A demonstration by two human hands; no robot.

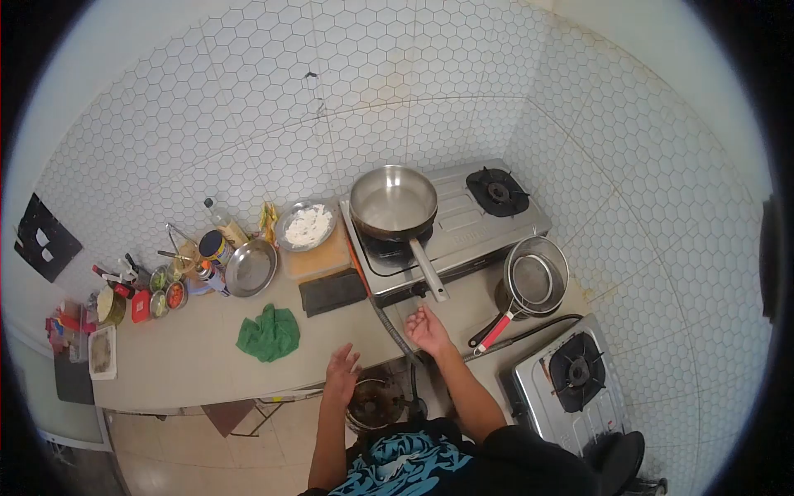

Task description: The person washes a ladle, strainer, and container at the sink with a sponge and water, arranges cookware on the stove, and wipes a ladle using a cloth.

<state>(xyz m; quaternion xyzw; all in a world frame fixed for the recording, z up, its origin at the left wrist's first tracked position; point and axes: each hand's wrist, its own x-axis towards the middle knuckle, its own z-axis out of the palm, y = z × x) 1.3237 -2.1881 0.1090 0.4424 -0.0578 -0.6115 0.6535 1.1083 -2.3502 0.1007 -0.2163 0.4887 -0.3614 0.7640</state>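
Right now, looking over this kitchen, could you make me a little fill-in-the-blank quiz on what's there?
1. The crumpled cloth on the counter is ____.
2. The pan sits over the ____ burner of the two-burner stove, as pictured.
3. Compared with the left hand, the ____ hand is nearer the pan's handle.
4. The powdery stuff in the shallow dish is ____.

Missing words: green; left; right; white.
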